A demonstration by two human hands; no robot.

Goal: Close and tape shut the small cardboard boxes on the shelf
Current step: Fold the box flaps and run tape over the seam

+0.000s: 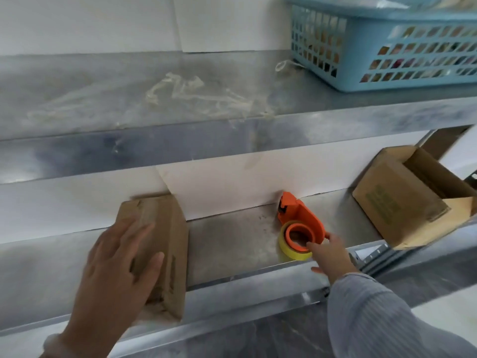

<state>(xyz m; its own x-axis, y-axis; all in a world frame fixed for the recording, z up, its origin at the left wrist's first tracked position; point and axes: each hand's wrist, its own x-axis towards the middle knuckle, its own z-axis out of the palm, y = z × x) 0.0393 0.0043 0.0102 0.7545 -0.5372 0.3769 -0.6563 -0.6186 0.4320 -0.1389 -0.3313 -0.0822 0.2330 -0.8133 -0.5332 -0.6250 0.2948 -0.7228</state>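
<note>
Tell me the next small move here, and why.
Probably close the right hand around the orange tape dispenser and lift it. Its fingers touch the yellow roll, grip unclear. The left hand lies flat on the closed box; blur hides whether its seam is taped. The box at right has open flaps.

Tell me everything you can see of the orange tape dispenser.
The orange plastic tape dispenser lies on its side on the lower metal shelf, cutter end toward the back wall, a yellow tape roll on its hub. The right hand touches the roll end; a firm grip is unclear.
</note>
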